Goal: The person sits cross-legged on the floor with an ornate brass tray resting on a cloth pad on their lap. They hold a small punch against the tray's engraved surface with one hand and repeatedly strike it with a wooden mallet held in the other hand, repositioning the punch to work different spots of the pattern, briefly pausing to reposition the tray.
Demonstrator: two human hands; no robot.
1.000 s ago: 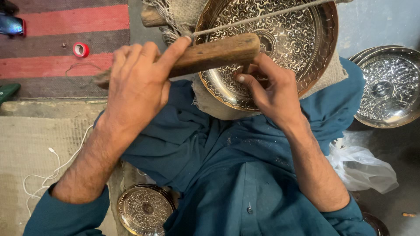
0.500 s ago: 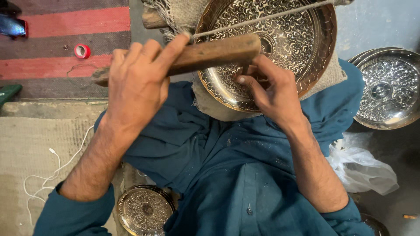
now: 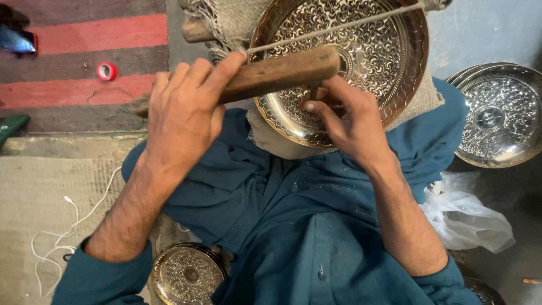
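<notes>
At the bottom edge, a small engraved dish (image 3: pixel 188 274) lies beside the person's blue-clad knee, and a white cable (image 3: pixel 62 226) trails over the mat (image 3: pixel 39 186) to the left. A crumpled plastic bag (image 3: pixel 466 217) sits on the right, next to the right forearm.

Higher up, the left hand (image 3: pixel 183 116) is clenched around a wooden mallet (image 3: pixel 276 73), thumb laid along its top, the block held level over the lower rim of the tray (image 3: pixel 344 62). The right hand (image 3: pixel 347 118) pinches a thin metal punch (image 3: pixel 312 93) between thumb and fingertips; the punch stands on the tray's patterned face, just under the mallet's end (its tip is hidden by the fingers).

The tray, round, brassy and densely engraved, rests tilted on burlap (image 3: pixel 237 22) over the lap, and a cord (image 3: pixel 339 25) crosses it from the left rim to the upper right.

Farther right, a silvery bowl (image 3: pixel 497 116) stands on the grey floor. Farther left, a roll of red tape (image 3: pixel 106 71) lies on a striped rug (image 3: pixel 90 34) with red and dark bands.
</notes>
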